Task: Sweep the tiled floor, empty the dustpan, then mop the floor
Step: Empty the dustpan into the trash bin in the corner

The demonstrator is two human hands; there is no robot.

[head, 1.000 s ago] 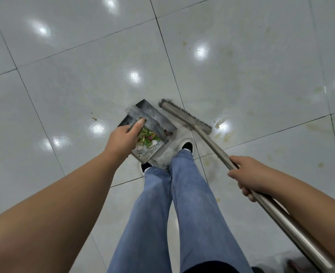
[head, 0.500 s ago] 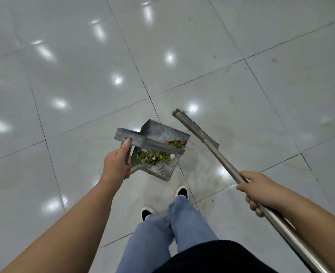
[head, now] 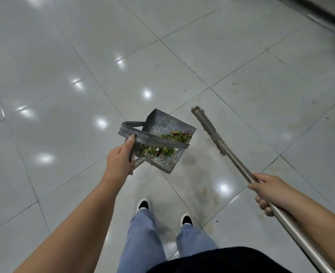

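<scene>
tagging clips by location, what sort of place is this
Probably an indoor kitchen or canteen area, though that is a guess. Glossy pale tiled floor with brownish stains, vegetable scraps in the metal dustpan, and a metal-handled broom.

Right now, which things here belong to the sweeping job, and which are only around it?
For the job:
- metal dustpan with green scraps, held by left hand
- broom, gripped by right hand
- tiled floor

Only around:
- shoes
- jeans
</scene>
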